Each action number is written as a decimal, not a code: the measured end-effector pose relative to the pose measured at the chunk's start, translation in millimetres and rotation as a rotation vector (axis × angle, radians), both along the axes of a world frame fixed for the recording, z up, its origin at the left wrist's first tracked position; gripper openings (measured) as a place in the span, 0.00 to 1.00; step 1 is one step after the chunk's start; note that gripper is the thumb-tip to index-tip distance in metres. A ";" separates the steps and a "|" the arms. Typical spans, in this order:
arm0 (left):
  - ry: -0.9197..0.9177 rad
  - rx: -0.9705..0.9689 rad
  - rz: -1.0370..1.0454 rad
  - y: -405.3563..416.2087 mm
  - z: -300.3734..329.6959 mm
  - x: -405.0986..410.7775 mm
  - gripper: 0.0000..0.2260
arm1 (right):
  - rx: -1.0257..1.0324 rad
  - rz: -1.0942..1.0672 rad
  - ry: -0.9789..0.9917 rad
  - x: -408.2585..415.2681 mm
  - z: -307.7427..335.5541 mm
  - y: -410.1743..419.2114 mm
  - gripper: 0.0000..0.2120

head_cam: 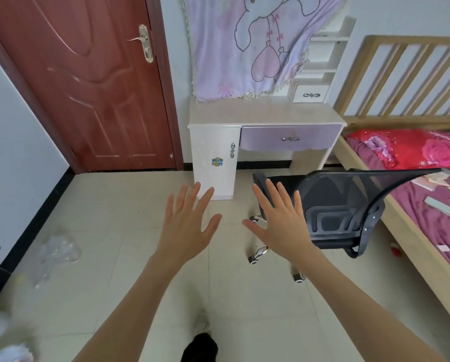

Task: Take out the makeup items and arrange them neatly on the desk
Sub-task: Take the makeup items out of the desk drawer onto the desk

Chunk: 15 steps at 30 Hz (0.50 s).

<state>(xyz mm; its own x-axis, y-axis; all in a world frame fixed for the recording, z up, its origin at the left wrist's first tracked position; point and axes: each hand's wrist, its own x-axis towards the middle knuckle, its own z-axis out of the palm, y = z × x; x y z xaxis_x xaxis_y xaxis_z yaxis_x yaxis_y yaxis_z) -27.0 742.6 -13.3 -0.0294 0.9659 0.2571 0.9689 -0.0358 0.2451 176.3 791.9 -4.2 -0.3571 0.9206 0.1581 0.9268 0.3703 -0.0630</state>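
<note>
Fingers spread straight on both left hand and right hand, holding nothing, well short of the desk; no makeup items visible, I guess they're in its closed drawer; risk: the chair near the desk's front edge blocks my reach.

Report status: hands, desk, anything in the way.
Left hand and right hand open, empty. Desk drawer shut, no makeup visible. Chair near desk.

The desk stands between the door, left, and the bed, right, chair before it.
</note>
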 end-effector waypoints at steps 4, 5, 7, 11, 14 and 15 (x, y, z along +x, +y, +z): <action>-0.011 -0.029 -0.038 101.7 -9.2 -23.5 0.27 | 0.004 -0.025 0.002 -21.8 -10.7 94.0 0.37; -0.009 -0.031 -0.053 128.1 -9.9 -30.5 0.27 | 0.006 -0.041 0.008 -27.7 -11.9 118.6 0.37; -0.002 -0.022 -0.083 182.3 -8.0 -45.4 0.27 | -0.001 -0.071 0.017 -40.7 -11.3 167.7 0.36; 0.014 -0.011 -0.117 279.8 -0.2 -66.6 0.26 | -0.016 -0.120 0.052 -63.1 -10.0 251.2 0.36; 0.004 -0.047 -0.163 333.8 -3.5 -73.4 0.26 | -0.044 -0.157 0.064 -70.6 -13.5 298.4 0.36; -0.002 -0.058 -0.177 349.6 -6.8 -75.0 0.25 | -0.056 -0.171 0.071 -72.1 -15.4 313.5 0.36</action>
